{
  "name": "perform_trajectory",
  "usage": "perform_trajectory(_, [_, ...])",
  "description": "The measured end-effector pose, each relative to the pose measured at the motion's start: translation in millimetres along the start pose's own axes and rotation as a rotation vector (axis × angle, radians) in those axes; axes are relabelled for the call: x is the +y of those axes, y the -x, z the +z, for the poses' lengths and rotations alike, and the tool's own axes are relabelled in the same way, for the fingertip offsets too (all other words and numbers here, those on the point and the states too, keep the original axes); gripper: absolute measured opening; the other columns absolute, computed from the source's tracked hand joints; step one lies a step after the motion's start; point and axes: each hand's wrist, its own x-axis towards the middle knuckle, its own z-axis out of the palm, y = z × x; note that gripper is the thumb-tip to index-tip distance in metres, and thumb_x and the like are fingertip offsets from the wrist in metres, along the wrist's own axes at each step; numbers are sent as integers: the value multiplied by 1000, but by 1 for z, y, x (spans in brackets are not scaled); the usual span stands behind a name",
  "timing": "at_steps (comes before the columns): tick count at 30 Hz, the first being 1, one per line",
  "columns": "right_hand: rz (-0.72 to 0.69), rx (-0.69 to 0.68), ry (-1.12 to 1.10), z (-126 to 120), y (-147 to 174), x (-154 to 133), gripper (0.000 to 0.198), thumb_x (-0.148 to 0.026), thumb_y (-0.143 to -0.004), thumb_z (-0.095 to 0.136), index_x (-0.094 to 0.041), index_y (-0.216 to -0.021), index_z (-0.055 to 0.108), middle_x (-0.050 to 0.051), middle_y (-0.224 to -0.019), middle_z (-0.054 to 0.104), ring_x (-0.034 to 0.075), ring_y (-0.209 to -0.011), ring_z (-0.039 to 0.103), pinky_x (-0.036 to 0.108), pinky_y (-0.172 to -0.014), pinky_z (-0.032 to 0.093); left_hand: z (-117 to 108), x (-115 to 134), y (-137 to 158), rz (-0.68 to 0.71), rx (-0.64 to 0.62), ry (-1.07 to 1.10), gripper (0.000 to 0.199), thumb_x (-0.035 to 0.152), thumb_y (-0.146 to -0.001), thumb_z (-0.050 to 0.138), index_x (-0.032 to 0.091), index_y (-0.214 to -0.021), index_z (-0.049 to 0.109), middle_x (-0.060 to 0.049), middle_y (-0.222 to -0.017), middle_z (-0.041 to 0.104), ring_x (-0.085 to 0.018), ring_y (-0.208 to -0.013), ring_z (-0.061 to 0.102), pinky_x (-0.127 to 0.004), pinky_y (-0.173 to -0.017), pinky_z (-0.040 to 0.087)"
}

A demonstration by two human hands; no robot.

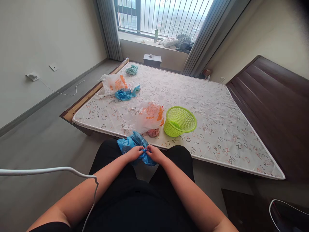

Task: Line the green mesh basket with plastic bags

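Observation:
A crumpled blue plastic bag (pixel 131 143) lies across my lap against the mattress edge. My left hand (pixel 135 153) pinches its gathered part from the left. From the other side my right hand (pixel 154 153) grips the same gathered part, and the fingertips of both hands nearly meet. What the bag contains, if anything, cannot be made out. Just beyond it, a white plastic bag with orange print (pixel 151 117) rests on the mattress, with a pinkish cloth (pixel 154 132) partly under it. A green mesh basket (pixel 180 121) stands upright to the right.
On the mattress (pixel 212 112), farther left, are another white-and-orange bag (pixel 114 83), a second blue bag (pixel 124 94) and a teal cloth bundle (pixel 132 70). A dark headboard (pixel 267 106) bounds the right side. A white cable (pixel 60 169) crosses near my left arm.

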Motion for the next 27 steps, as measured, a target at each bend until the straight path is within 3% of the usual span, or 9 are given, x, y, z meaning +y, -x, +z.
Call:
perform_trajectory(5, [93,136,-56,-7,-1,-1,13,-30,-85,68,-22,-91,60,-1,-79,66,18,-76,60,27,-71,41,-8,7,-1,11,143,-13,29,47,-85,60,19,-90,66,-4,-86,71,-24,-85,66,-34,-81,52])
perform_trajectory(9, [138,237,-54,-17,1,-2,13,-29,-84,62,-23,-95,59,-2,-76,62,18,-70,57,28,-68,40,-20,11,2,18,329,-31,22,39,-82,64,20,-92,67,-5,-93,73,-24,-91,66,-36,-89,50])
perform_trajectory(15, [259,490,-31,-37,4,-4,13,-30,-85,54,-22,-95,59,4,-84,64,22,-79,59,33,-76,43,-35,14,6,-49,657,75,21,31,-83,57,19,-98,67,-7,-97,73,-25,-92,66,-39,-91,51])
perform_trajectory(21, [161,724,-39,-50,11,-4,20,-36,-90,47,-22,-93,61,12,-104,67,26,-104,58,39,-98,44,-34,15,8,19,716,179,27,36,-89,53,18,-104,66,-7,-99,73,-25,-96,67,-39,-93,51])
perform_trajectory(24, [185,763,-206,-52,14,-2,32,-47,-94,43,-22,-99,62,11,-107,69,26,-106,61,39,-97,46,-34,13,8,-6,795,222,29,38,-90,52,19,-107,66,-7,-93,72,-26,-90,67,-39,-89,52])
perform_trajectory(27, [267,736,-615,-52,14,-1,39,-58,-92,44,-22,-99,60,7,-96,71,22,-88,67,36,-81,54,-38,7,6,-35,883,328,26,36,-91,50,19,-103,65,-7,-90,71,-24,-86,66,-36,-85,53])
